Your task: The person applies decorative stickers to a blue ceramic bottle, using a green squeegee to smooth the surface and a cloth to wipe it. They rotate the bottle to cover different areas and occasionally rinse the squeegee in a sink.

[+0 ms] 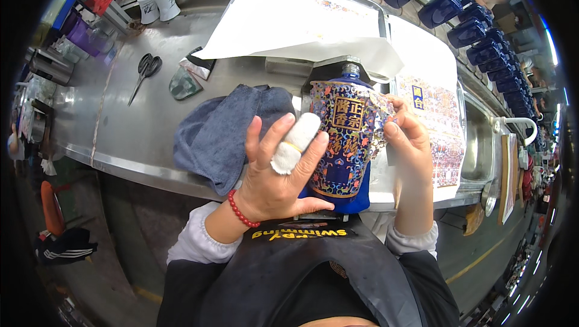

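Your left hand (274, 185) is spread wide at the left side of the glossy dark-blue bottle (339, 173), by the steel worktop's (136, 128) near edge; contact unclear. Your right hand (411, 140) pinches the multicoloured floral film's (379, 116) right edge.

Single head-worn fisheye, left lens of the pair; looks steeply down and forward from above the near edge of the grey stainless-steel workbench (136, 125); that edge bows below mid-frame, far edge toward the top; left hand (271, 185) and right hand (413, 140) close, mid-view; wearer's smooth black apron (283, 267) nearest, along the bottom.
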Action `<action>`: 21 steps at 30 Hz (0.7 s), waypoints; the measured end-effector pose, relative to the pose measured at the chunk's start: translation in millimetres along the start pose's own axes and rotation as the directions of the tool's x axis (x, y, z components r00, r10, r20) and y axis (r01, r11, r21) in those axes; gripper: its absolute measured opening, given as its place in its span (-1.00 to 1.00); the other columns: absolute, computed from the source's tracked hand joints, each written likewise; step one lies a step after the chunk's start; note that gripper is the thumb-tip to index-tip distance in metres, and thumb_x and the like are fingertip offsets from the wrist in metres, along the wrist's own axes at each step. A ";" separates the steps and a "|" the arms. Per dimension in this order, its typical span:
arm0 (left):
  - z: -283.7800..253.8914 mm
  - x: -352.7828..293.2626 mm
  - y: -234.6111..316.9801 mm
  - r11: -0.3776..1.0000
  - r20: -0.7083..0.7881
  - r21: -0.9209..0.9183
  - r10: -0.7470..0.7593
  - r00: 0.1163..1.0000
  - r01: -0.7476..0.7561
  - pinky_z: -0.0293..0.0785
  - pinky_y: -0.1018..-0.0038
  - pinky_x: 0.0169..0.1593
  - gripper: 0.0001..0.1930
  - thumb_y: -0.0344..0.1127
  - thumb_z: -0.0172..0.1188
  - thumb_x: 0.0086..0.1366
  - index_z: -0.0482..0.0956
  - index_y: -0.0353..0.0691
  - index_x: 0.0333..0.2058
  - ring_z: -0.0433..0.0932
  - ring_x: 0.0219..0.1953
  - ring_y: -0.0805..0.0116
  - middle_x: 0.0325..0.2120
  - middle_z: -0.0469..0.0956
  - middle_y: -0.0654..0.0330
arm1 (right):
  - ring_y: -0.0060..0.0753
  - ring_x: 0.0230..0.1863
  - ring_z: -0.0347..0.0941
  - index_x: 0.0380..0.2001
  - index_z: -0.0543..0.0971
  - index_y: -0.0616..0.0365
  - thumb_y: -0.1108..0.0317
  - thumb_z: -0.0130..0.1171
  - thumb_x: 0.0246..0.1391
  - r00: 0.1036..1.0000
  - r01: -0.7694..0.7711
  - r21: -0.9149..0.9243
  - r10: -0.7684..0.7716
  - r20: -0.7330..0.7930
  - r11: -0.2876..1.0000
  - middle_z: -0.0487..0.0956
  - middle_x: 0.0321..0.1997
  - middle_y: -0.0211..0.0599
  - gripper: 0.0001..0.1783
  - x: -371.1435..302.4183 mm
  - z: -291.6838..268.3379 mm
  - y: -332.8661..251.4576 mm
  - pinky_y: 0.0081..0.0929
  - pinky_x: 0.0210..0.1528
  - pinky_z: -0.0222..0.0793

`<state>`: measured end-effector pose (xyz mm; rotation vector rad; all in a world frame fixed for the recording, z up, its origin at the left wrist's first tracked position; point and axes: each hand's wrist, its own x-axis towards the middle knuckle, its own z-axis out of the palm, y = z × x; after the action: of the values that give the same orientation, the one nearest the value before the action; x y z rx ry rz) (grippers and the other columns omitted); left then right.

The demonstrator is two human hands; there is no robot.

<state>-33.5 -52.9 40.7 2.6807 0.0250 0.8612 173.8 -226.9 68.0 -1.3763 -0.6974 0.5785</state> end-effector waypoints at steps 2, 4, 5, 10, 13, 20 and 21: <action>-5.0 2.3 1.1 0.994 -0.018 0.076 0.074 0.997 -0.072 -0.24 -0.24 0.46 -0.05 0.52 0.24 0.03 0.57 -0.17 0.18 0.20 0.35 -0.10 0.22 0.45 -0.03 | -0.40 0.19 0.28 -0.40 0.57 0.18 0.34 0.27 0.28 0.998 -0.067 0.044 0.068 -0.007 0.997 0.43 0.13 -0.21 -0.81 -3.1 -2.4 2.1 -0.47 0.17 0.19; -7.1 6.2 3.0 0.992 -0.024 0.074 0.107 0.994 -0.105 -0.31 -0.24 0.48 -0.16 0.44 0.27 0.03 0.64 -0.10 0.12 0.23 0.35 0.00 0.17 0.52 0.09 | -0.43 0.17 0.29 -0.38 0.59 0.18 0.30 0.22 0.32 0.996 -0.091 0.077 0.091 0.001 0.993 0.41 0.13 -0.23 -0.79 -7.0 -4.7 5.5 -0.50 0.11 0.23; -7.6 8.2 3.5 0.989 -0.027 0.065 0.133 0.991 -0.131 -0.33 -0.23 0.48 -0.17 0.41 0.29 0.03 0.63 -0.10 0.12 0.23 0.36 0.04 0.18 0.52 0.10 | -0.44 0.16 0.29 -0.37 0.59 0.19 0.28 0.20 0.33 0.997 -0.084 0.088 0.083 0.010 0.993 0.41 0.13 -0.24 -0.78 -9.1 -5.4 7.4 -0.52 0.09 0.24; -7.5 12.2 7.5 0.990 -0.009 0.032 0.140 0.990 -0.140 -0.33 -0.22 0.48 -0.21 0.37 0.27 0.08 0.64 -0.10 0.12 0.24 0.36 0.10 0.16 0.54 0.12 | -0.49 0.05 0.37 -0.28 0.64 0.22 0.26 0.27 0.27 0.998 -0.055 -0.067 0.057 0.032 0.996 0.43 0.14 -0.22 -0.78 -12.8 -4.4 15.8 -0.56 -0.01 0.33; -5.8 10.9 2.4 0.995 0.004 -0.079 0.067 0.998 -0.066 -0.27 -0.19 0.49 -0.22 0.45 0.14 0.22 0.65 -0.11 0.12 0.27 0.33 0.00 0.15 0.56 0.09 | -0.50 0.00 0.40 -0.25 0.65 0.25 0.28 0.28 0.25 0.991 -0.131 -0.016 0.131 0.027 0.991 0.45 0.12 -0.23 -0.79 -12.8 -1.8 14.0 -0.57 -0.04 0.36; 27.2 5.7 -20.1 0.895 -0.109 -0.432 -0.174 0.979 0.111 -0.16 -0.13 0.43 -0.33 0.31 0.03 0.40 0.51 0.02 0.30 0.25 0.32 -0.17 0.20 0.51 0.01 | -0.72 -0.23 0.40 0.04 0.59 0.28 0.25 0.18 0.34 0.983 -0.182 0.046 0.181 0.019 0.982 0.55 -0.17 -0.50 -0.65 -19.5 2.6 8.0 -0.69 -0.14 0.33; 32.5 4.0 -18.7 0.887 -0.086 -0.447 -0.174 0.981 0.118 -0.17 -0.14 0.42 -0.32 0.32 0.05 0.39 0.48 0.05 0.32 0.23 0.34 -0.19 0.24 0.46 -0.05 | -0.72 -0.21 0.39 0.00 0.60 0.26 0.23 0.19 0.35 0.984 -0.178 0.040 0.178 -0.001 0.983 0.54 -0.14 -0.50 -0.67 -21.3 1.8 10.2 -0.68 -0.14 0.33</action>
<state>-10.1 -44.5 12.3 2.1709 0.0533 0.8642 158.4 -240.0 55.7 -1.4113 -0.5594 0.7264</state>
